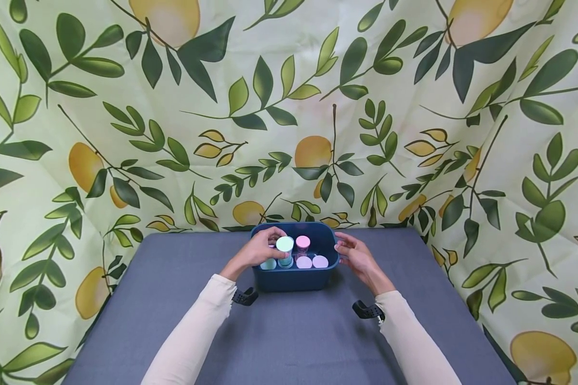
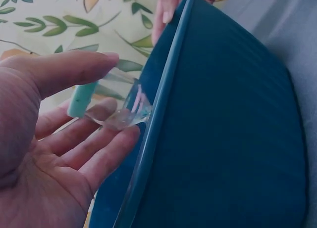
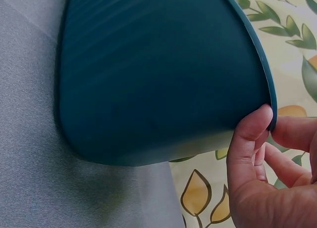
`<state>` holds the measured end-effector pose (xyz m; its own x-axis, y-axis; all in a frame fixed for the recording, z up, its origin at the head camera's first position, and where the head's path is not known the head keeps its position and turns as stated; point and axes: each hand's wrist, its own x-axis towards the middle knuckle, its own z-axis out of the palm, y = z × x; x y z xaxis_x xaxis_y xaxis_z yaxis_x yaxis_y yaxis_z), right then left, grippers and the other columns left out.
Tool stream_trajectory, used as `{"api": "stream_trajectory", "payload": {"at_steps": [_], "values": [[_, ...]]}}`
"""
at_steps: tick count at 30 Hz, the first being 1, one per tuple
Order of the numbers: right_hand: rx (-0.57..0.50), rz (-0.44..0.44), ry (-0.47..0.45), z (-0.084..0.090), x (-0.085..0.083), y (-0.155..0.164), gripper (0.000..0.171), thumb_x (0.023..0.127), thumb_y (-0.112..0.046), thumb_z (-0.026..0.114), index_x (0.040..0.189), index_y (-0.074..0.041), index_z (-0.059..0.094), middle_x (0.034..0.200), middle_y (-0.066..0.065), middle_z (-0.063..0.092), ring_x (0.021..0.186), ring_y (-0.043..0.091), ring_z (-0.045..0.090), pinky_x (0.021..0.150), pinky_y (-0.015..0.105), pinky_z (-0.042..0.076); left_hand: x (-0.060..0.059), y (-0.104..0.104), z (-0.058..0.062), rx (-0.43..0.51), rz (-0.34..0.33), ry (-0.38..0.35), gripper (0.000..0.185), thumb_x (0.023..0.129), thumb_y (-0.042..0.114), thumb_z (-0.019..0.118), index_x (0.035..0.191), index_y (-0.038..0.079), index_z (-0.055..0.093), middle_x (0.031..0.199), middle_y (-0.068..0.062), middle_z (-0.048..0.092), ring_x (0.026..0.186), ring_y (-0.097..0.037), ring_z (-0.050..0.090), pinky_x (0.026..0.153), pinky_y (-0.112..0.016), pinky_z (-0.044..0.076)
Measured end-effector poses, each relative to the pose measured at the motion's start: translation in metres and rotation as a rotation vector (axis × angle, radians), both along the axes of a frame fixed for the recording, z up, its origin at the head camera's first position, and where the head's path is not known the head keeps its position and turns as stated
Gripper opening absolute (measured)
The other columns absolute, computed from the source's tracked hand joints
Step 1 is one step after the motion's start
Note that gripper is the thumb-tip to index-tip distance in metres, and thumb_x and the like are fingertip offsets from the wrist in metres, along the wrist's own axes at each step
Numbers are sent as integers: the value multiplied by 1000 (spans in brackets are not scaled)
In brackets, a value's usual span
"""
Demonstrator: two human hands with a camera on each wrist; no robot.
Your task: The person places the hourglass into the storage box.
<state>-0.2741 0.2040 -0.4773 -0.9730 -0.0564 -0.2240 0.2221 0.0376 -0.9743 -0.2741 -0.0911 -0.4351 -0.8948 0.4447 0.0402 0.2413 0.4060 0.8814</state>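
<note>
A dark blue plastic bin (image 1: pixel 291 282) stands on the table near its back edge. My left hand (image 1: pixel 256 250) reaches over the bin's left end and grips a small clear jar with a mint-green lid (image 1: pixel 284 244). In the left wrist view this clear jar (image 2: pixel 115 100) sits between thumb and fingers, its lower end right at the rim. My right hand (image 1: pixel 358 260) pinches the bin's right rim; in the right wrist view, thumb and finger meet at that rim (image 3: pixel 271 97). Inside the bin is a jar with a pink lid (image 1: pixel 303 243), and nearer are pale pink lids (image 1: pixel 320 261) and a mint lid (image 1: pixel 268 264).
A grey cloth covers the table (image 1: pixel 289 337). Behind it and along both sides hangs a curtain (image 1: pixel 250 133) printed with lemons and leaves. Each wrist wears a black band (image 1: pixel 244 297).
</note>
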Motion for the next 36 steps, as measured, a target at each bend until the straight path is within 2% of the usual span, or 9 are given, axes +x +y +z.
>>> {"api": "stream_trajectory", "payload": {"at_steps": [6, 14, 21, 25, 36], "values": [[7, -5, -7, -1, 0, -1, 48, 99, -7, 54, 145, -14, 46, 106, 0, 49, 89, 13, 53, 71, 24, 51, -3, 1, -1, -68, -31, -17, 43, 76, 7, 81, 113, 3, 59, 114, -12, 64, 106, -25, 62, 93, -39, 52], [26, -7, 1, -1, 0, 0, 48, 99, -9, 55, 145, -15, 46, 108, 2, 50, 92, 16, 53, 73, 25, 51, -7, 3, -5, -133, -54, -21, 40, 74, 3, 82, 108, 6, 60, 107, -10, 65, 94, -19, 60, 84, -31, 51], [17, 0, 3, -1, 2, 0, 48, 99, -8, 55, 145, -14, 46, 107, 1, 51, 93, 16, 52, 73, 26, 51, -13, 2, -8, -187, -141, -21, 40, 75, 4, 81, 111, 6, 61, 108, -9, 68, 94, -18, 61, 86, -30, 51], [18, 0, 6, -1, 2, -1, 47, 99, -9, 55, 145, -14, 46, 106, 0, 52, 92, 16, 53, 73, 25, 51, -16, 2, -9, -222, -166, -14, 44, 75, 6, 82, 114, 5, 64, 108, -8, 69, 93, -16, 61, 86, -29, 51], [23, -8, -4, 0, 2, -1, 48, 99, -9, 55, 145, -15, 46, 105, 1, 52, 90, 16, 53, 71, 25, 51, -22, 5, -11, -277, -188, -65, 42, 73, -4, 80, 111, 8, 65, 108, -7, 67, 95, -17, 61, 91, -32, 51]]}}
